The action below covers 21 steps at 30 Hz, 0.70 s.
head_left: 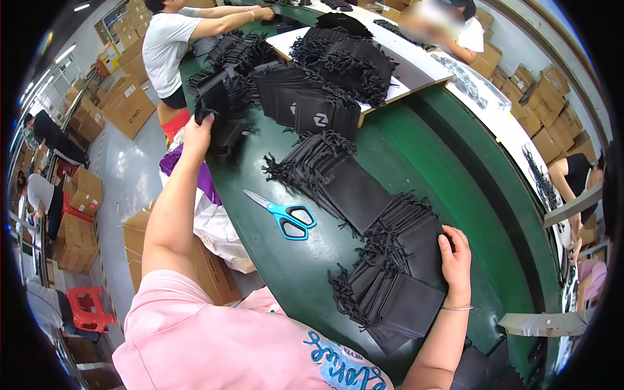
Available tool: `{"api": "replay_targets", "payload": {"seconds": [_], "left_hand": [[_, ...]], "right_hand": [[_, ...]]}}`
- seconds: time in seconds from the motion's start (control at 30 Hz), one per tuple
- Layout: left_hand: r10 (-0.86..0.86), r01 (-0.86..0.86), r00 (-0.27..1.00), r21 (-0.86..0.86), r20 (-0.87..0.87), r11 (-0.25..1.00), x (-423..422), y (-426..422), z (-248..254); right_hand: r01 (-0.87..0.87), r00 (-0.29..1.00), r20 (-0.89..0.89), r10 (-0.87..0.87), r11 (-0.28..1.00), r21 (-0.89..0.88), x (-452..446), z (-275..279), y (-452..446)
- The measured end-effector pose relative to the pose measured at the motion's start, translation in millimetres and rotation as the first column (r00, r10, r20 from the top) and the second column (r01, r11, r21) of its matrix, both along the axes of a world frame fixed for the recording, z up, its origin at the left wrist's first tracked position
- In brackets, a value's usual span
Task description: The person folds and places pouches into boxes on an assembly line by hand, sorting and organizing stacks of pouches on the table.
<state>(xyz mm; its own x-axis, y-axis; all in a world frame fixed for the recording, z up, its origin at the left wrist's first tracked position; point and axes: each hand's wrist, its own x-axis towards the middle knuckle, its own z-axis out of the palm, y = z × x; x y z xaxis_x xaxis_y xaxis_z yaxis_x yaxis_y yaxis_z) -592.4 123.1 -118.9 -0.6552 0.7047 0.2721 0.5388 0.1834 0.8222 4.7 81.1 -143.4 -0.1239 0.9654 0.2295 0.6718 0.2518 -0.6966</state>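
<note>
My left hand (pixel 198 133) is closed on black pouches (pixel 221 104) at the left edge of the green table, its fingers wrapped over their top. On the right, my right hand (pixel 455 253) lies against the side of a fanned stack of black drawstring pouches (pixel 416 244), fingers bent and nothing visible gripped. Another stack (pixel 400 305) is just below it, and a third (pixel 351 188) spreads above. Blue-handled scissors (pixel 289 218) rest on the table between my arms, blades towards the upper left. Pouches with a white logo (pixel 318 110) stand in a row farther up.
The green table (pixel 273 260) curves beside a dark-striped belt (pixel 481 169). A white board (pixel 409 78) holds more pouches. Co-workers stand at the top left (pixel 169 52) and top right (pixel 465 39); another person's arms (pixel 565 182) are at far right. Cartons (pixel 127 107) and a red stool (pixel 90 309) are left.
</note>
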Motion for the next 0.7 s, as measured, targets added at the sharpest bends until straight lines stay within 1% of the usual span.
{"api": "replay_targets", "payload": {"seconds": [0.03, 0.07, 0.1, 0.13, 0.2, 0.23, 0.27, 0.3, 0.33, 0.37, 0.4, 0.43, 0.47, 0.5, 0.53, 0.6, 0.63, 0.7], "left_hand": [[0.023, -0.036, 0.986, 0.078, 0.163, 0.996, -2.4, -6.7, 8.7], [0.034, -0.047, 0.986, 0.079, 0.161, 0.996, -4.7, -12.6, 14.7], [-0.023, -0.026, 0.962, 0.176, 0.273, 0.984, -5.2, -16.7, 18.9], [-0.093, -0.015, 0.922, 0.274, 0.377, 0.961, -3.9, -19.8, 21.7], [-0.259, -0.03, 0.799, 0.466, 0.543, 0.884, 1.4, -26.2, 27.3], [-0.257, -0.038, 0.797, 0.47, 0.547, 0.882, 7.1, -31.1, 33.1], [-0.219, 0.043, 0.901, 0.426, 0.374, 0.904, 14.2, -37.6, 40.3], [-0.193, 0.117, 0.964, 0.361, 0.184, 0.925, 25.1, -44.6, 47.7], [-0.184, 0.181, 0.983, 0.279, -0.015, 0.943, 39.0, -50.6, 53.6], [-0.191, 0.232, 0.958, 0.186, -0.213, 0.955, 54.1, -54.5, 58.0], [-0.318, 0.401, 0.888, 0.222, -0.332, 0.889, 71.9, -58.4, 58.4], [-0.422, 0.561, 0.788, 0.24, -0.449, 0.792, 93.0, -62.3, 59.8], [-0.489, 0.693, 0.677, 0.251, -0.551, 0.676, 116.9, -65.5, 70.0], [-0.465, 0.763, 0.594, 0.278, -0.656, 0.583, 135.9, -61.6, 74.3], [-0.423, 0.827, 0.51, 0.29, -0.749, 0.482, 150.1, -59.7, 76.9], [-0.347, 0.909, 0.241, 0.086, -0.906, 0.408, 163.8, -73.9, 79.7], [-0.321, 0.934, 0.212, 0.094, -0.923, 0.345, 176.5, -80.4, 75.9], [-0.345, 0.977, 0.116, 0.044, -0.931, 0.21, 192.1, -89.9, 65.6]], "right_hand": [[-0.008, 1.0, -0.013, 0.008, 1.0, -0.003, -2.7, -0.8, 0.7], [0.012, 0.998, -0.066, -0.015, 0.999, -0.049, -5.7, 1.9, -0.3], [0.03, 0.993, -0.114, -0.041, 0.995, -0.095, -7.8, 4.8, -1.4], [0.023, 0.993, -0.112, -0.033, 0.995, -0.092, -7.5, 4.1, -2.9], [0.056, 0.94, -0.327, -0.097, 0.99, -0.133, -4.3, 4.1, -3.1], [0.107, 0.973, -0.21, -0.1, 0.994, 0.019, -3.3, 8.6, 0.2], [0.139, 0.988, -0.094, -0.124, 0.974, 0.176, -3.5, 15.0, 2.2], [0.142, 0.988, -0.089, -0.128, 0.974, 0.178, -10.0, 32.3, 0.2], [0.098, 0.943, -0.326, -0.071, 0.993, 0.066, -23.8, 61.4, -4.4], [0.032, 0.835, -0.548, -0.044, 0.999, -0.031, -40.8, 89.5, -9.8], [-0.2, 0.667, -0.739, 0.097, 0.978, -0.053, -64.3, 111.5, -17.0], [-0.393, 0.575, -0.798, 0.182, 0.917, -0.074, -88.4, 129.1, -22.8], [-0.504, 0.54, -0.831, 0.132, 0.842, -0.193, -112.6, 143.0, -25.6], [-0.607, 0.507, -0.858, 0.075, 0.738, -0.294, -135.7, 152.8, -25.7], [-0.669, 0.467, -0.883, -0.05, 0.633, -0.389, -155.2, 148.2, -19.9], [-0.858, 0.268, -0.957, -0.116, 0.424, -0.291, -175.4, 122.0, -6.2], [-0.85, 0.277, -0.954, -0.118, 0.432, -0.3, -184.8, 123.6, -11.1], [-0.766, 0.308, -0.933, -0.185, 0.533, -0.359, -198.8, 125.2, -20.9]]}}
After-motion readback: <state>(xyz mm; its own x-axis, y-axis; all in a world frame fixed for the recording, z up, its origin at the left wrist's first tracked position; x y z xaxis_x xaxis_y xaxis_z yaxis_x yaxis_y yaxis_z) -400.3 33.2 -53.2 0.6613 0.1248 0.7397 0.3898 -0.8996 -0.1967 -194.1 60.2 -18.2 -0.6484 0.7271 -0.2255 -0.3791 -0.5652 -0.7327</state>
